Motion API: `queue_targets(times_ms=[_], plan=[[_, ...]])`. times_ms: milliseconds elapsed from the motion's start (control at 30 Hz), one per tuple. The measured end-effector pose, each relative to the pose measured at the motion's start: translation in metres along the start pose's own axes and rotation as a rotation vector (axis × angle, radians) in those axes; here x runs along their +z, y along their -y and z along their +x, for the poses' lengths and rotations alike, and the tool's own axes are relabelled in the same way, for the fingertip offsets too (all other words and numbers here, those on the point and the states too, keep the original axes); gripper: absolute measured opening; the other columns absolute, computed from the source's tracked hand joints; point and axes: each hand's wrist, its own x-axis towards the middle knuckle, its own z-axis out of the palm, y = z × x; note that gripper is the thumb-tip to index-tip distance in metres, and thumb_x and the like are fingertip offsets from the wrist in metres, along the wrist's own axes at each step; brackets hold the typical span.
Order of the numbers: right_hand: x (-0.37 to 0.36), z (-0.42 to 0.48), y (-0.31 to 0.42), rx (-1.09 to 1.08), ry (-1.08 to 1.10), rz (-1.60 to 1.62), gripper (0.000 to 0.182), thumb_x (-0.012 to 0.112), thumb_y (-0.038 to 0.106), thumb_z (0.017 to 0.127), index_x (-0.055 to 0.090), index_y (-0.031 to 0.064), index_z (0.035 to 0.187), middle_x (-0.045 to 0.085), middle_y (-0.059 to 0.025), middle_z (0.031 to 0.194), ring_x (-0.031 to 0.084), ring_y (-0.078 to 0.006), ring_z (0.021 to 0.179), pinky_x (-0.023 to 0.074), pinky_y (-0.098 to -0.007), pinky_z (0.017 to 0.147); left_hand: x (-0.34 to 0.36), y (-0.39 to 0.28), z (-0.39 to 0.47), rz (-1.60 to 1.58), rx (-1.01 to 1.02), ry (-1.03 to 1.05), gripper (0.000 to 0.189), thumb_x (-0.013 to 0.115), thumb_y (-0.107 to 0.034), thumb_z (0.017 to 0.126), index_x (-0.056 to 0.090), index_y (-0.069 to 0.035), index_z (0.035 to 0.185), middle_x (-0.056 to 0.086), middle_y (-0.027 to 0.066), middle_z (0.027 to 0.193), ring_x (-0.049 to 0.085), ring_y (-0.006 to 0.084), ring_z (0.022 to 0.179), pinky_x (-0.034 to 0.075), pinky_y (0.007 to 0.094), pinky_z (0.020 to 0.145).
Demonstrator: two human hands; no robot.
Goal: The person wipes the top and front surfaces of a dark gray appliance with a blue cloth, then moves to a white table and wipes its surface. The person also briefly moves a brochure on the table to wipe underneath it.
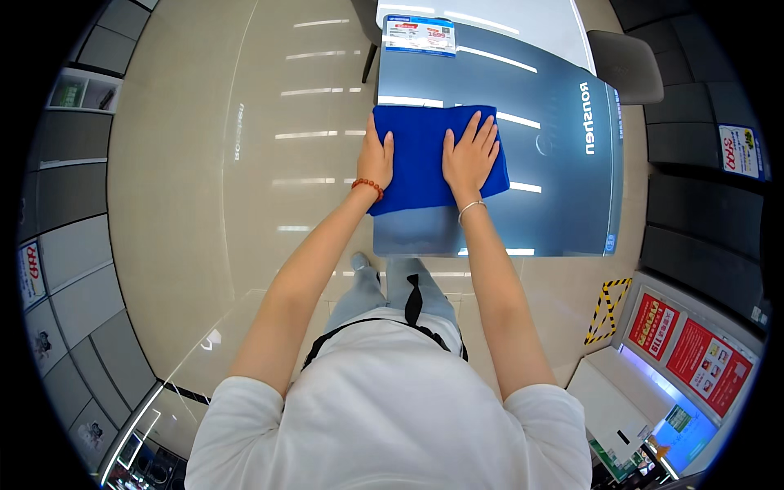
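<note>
A folded blue cloth (419,162) lies on the glossy grey-blue top of a Ronshen appliance (563,202) in front of me. My left hand (375,160) grips the cloth's left side, thumb on top; its other fingers are partly hidden around the edge. Flat on the right part of the cloth rests my right hand (470,153), palm down with fingers slightly spread. A corner of the cloth sticks out past the right hand. At the far left corner of the top sits a printed price card (420,37).
Behind the appliance stands a white table (484,12) with a grey chair (625,67) at its right. Cabinet-like appliances (73,144) line the left side, and dark ones (704,202) the right. Red sign boards (710,364) and yellow-black floor tape (607,311) are at lower right.
</note>
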Motion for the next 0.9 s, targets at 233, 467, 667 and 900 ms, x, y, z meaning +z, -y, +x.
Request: queue_targets(times_ms=[233,467,667,900], plan=[[0.025,0.085,0.010,-0.090,-0.043,0.022,0.067,0.043,0.045,0.102,0.033,0.0069,0.157,0.029,-0.0212,0.163,0.024,-0.0362,0.152,0.0190,-0.0508,0.122,0.006,-0.018,0.087,0.025,-0.060,0.026,0.059,0.040,-0.036,0.107,0.027,-0.004,0.155,0.049,0.0259,0.146,0.053,0.0436,0.129,0.045,0.0474,0.107],[0.036,0.128,0.021,-0.139,-0.121,0.027,0.062,0.043,0.040,0.103,0.040,0.0045,0.153,0.035,-0.0215,0.160,0.029,-0.0359,0.150,0.0201,-0.0495,0.122,0.015,-0.011,0.129,0.120,-0.051,-0.057,0.058,0.042,-0.041,0.106,0.039,0.000,0.147,0.051,0.0253,0.142,0.053,0.0430,0.127,0.044,0.0466,0.107],[0.009,0.060,0.019,-0.308,-0.036,0.223,0.047,0.050,0.019,0.101,0.050,0.0068,0.146,0.043,-0.0166,0.156,0.038,-0.0318,0.145,0.0254,-0.0445,0.120,0.004,-0.008,0.068,0.071,0.048,-0.111,0.050,0.046,-0.038,0.105,0.048,0.003,0.133,0.055,0.0268,0.128,0.055,0.0441,0.118,0.044,0.0453,0.102],[0.003,0.060,0.025,-0.146,-0.009,0.682,0.043,0.051,0.011,0.102,0.052,0.0041,0.144,0.060,-0.0163,0.140,0.052,-0.0331,0.135,0.0334,-0.0441,0.117,-0.009,-0.008,0.039,0.168,0.029,-0.171,0.038,0.050,-0.032,0.105,0.052,0.003,0.120,0.055,0.0230,0.116,0.054,0.0401,0.110,0.042,0.0450,0.096]])
